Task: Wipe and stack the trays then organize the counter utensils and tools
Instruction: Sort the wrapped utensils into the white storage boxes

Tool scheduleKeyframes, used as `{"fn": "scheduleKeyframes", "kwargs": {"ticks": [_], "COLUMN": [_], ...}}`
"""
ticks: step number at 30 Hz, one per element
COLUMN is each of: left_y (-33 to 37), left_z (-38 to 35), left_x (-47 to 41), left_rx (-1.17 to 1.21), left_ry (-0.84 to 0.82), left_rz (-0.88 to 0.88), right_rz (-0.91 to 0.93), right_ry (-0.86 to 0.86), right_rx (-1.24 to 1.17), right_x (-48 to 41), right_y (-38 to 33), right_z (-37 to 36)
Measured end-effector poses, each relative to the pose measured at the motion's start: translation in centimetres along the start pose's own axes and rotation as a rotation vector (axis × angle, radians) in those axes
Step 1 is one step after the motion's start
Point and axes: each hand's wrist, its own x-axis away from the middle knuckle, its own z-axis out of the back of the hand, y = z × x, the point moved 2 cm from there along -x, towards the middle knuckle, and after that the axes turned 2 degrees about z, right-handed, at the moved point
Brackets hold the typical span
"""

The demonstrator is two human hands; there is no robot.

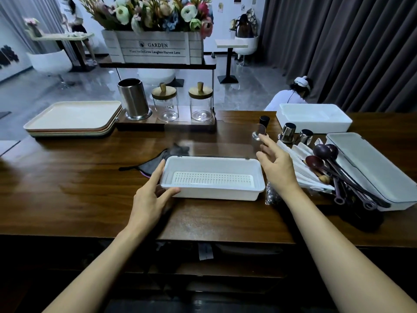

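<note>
A white utensil box (214, 196) with a slotted drain insert lies on the wooden counter (90, 199) in front of me. Its clear hinged lid (214, 141) stands raised at the back. My left hand (151, 195) rests against the box's left end, fingers straight along the side and thumb on the front rim. My right hand (277, 163) is at the box's right end, with straight fingers touching the lid's right edge. A stack of trays (72, 116), cream on top, sits at the far left. A dark cloth (158, 161) lies behind the box's left end.
Dark long-handled spoons (327, 159) and white wrapped utensils (297, 163) are piled to the right, against a closed grey-lidded box (370, 163). Steel cups (287, 132) and an open white box (313, 118) stand behind. A steel canister (134, 99) and two glass jars (165, 102) sit on a rack.
</note>
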Motion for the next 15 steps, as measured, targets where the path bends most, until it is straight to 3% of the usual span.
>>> {"fn": "scheduleKeyframes", "kwargs": {"ticks": [11, 15], "left_y": [0.5, -0.2], "left_z": [-0.7, -1.0], "left_x": [0.6, 0.7], "left_rx": [-0.024, -0.022], "left_ry": [0.034, 0.067], "left_rz": [-0.028, 0.037], "right_rz": [-0.092, -0.114], "right_ry": [-0.206, -0.162], "right_rx": [0.274, 0.29], "right_x": [2.0, 3.5], "right_y": [0.7, 0.8], "right_z": [-0.6, 1.9]}}
